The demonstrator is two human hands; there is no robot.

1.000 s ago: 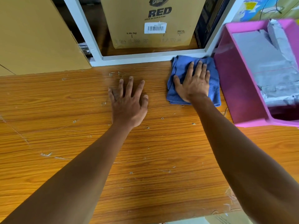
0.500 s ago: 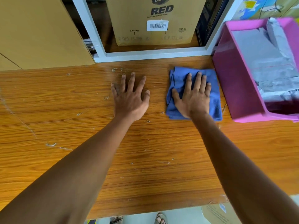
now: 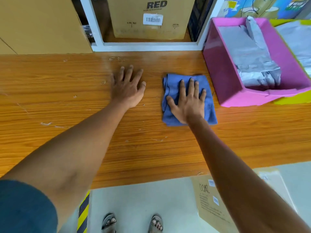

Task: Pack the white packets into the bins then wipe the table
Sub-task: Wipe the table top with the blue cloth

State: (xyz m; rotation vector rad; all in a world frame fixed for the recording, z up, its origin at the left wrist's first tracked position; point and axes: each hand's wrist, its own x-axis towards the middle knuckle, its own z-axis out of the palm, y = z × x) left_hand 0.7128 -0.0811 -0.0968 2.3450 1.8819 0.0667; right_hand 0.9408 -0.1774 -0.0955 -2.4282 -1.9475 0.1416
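The right hand lies flat on the blue cloth on the wooden counter — fingers straight and spread. The left hand rests flat beside it, holding nothing. The white packets sit in the pink bin — just right of the cloth.

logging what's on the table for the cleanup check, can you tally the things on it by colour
Blue: 1, the folded blue cloth under the flat right hand.
Pink: 1, the pink plastic bin holding white packets, too crumpled to count.
Yellow: 1, the yellow plastic bin behind the pink one, mostly hidden.
The left hand rests flat on the wooden table.
Total: 3 things, packets aside.
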